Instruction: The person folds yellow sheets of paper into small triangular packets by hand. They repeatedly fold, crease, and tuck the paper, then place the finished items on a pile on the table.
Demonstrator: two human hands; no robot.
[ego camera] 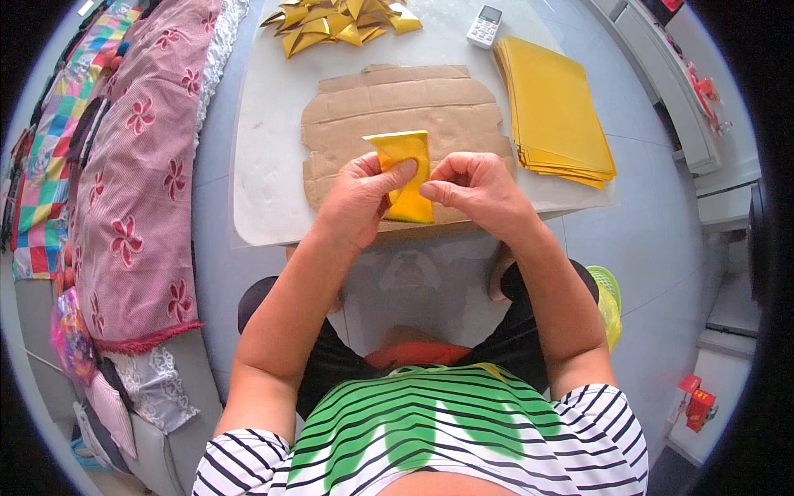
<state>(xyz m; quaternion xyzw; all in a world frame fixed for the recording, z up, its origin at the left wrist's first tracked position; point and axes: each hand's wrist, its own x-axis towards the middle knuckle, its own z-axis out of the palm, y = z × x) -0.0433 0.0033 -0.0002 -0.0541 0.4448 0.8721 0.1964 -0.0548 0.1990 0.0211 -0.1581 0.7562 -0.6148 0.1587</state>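
Observation:
A folded piece of gold-coloured paper is held up over a brown cardboard sheet. My left hand grips its left side, with the thumb lying across the front and the fingers largely hidden behind. At the paper's right edge is my right hand, its fingers curled and its thumb tip overlapping that edge in a pinch. To the right lies a stack of flat gold paper sheets. Several folded gold paper pieces are heaped at the far side of the table.
The pale table has rounded corners. On its far right rests a white remote control. A sofa draped with a pink flowered cover runs along the left. A green plastic basket stands beside my right leg, and a cabinet lines the right side.

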